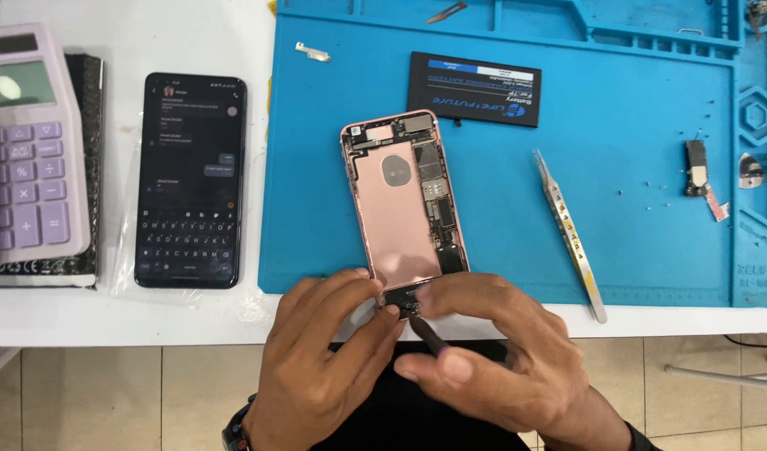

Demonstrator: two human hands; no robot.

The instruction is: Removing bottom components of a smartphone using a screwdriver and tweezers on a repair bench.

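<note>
An opened pink phone housing (pixel 400 200) lies on the blue work mat (pixel 634 125), its boards and bare back plate showing. My left hand (pixel 321 359) grips the housing's near end at the mat's front edge. My right hand (pixel 492 359) holds a thin dark tool (pixel 425 336) whose tip rests on the small parts at that same near end. Both hands meet over the bottom of the phone and hide its lower corner.
A black battery (pixel 475 88) lies on the mat behind the housing. Metal tweezers (pixel 570 234) lie to the right, a small speaker part (pixel 697 167) further right. Off the mat to the left are a lit black phone (pixel 190 179) and a lilac calculator (pixel 28 142). Tiny screws dot the mat.
</note>
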